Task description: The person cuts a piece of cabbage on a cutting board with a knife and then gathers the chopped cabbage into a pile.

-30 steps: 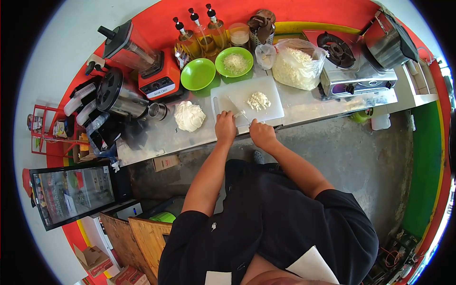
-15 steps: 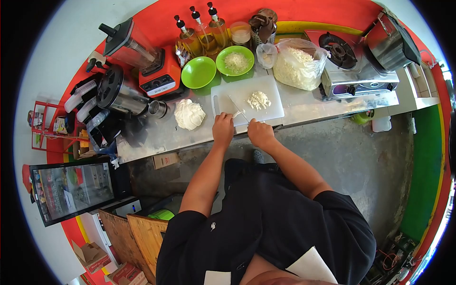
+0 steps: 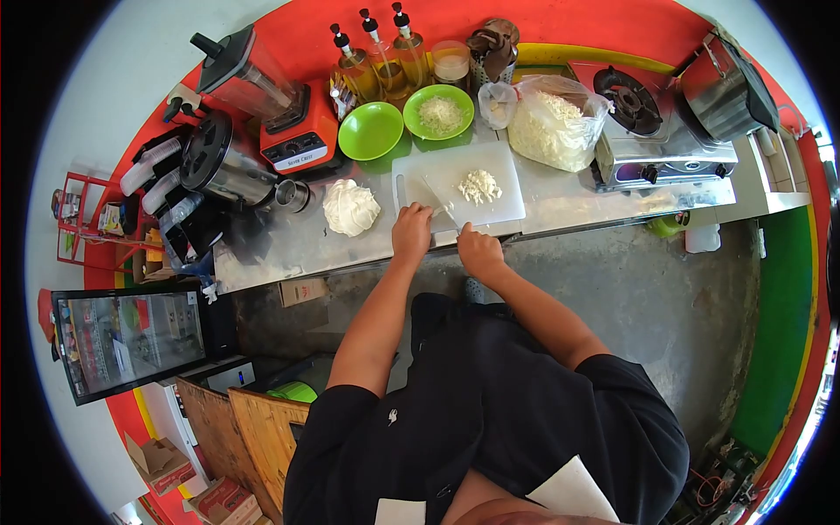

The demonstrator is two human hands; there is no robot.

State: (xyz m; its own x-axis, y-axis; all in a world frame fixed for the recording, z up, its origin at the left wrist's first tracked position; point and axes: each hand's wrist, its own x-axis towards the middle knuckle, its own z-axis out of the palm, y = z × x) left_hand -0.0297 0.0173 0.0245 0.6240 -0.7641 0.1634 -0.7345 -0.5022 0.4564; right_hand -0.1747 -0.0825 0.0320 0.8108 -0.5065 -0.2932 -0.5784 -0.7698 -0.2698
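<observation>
On a white cutting board (image 3: 503,208) at the counter's front edge, my right hand (image 3: 481,251) is closed around the handle of a knife (image 3: 437,196). Its blade slants up and left across the board. My left hand (image 3: 411,230) is at the board's lower left corner with fingers bent together, pinching a small white piece of food (image 3: 440,209) beside the blade. A heap of chopped white food (image 3: 479,186) lies right of the knife. Left of the board sits a white plastic bag (image 3: 350,208), bunched up; its contents are hidden.
Behind the board stand a green bowl (image 3: 370,131), a second green bowl (image 3: 411,112) with shredded white food, and a large clear bag (image 3: 560,144) of it. A red blender (image 3: 297,144) stands left; a gas stove (image 3: 661,166) and a steel pot (image 3: 722,92) are on the right.
The view has shifted slightly. My right hand and the knife have moved a little against the board, while my left hand stays near the same corner. The chopped heap looks unchanged.
</observation>
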